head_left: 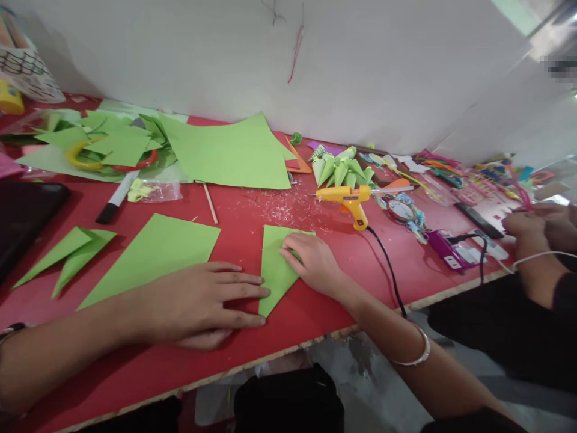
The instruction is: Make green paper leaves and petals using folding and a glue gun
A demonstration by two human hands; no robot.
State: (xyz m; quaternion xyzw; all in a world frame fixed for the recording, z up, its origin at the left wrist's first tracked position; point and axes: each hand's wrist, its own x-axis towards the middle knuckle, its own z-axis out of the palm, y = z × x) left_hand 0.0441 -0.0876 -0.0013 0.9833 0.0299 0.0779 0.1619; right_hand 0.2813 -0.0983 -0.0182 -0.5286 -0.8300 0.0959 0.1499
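Hands (193,304) (315,260) on green paper (276,273), pieces (139,190) in bag (169,191)

From my view: pale plain wall (383,66) across the top of the frame, dark marks and a thin red string (296,55) hanging upper centre. Red tabletop (243,210) runs full width against it, slanting, front edge rough and unfinished. Grey floor (374,367) with darker patches, bottom centre to lower right. Brightest light upper right, blurred there. Can't make out the fixtures behind it.
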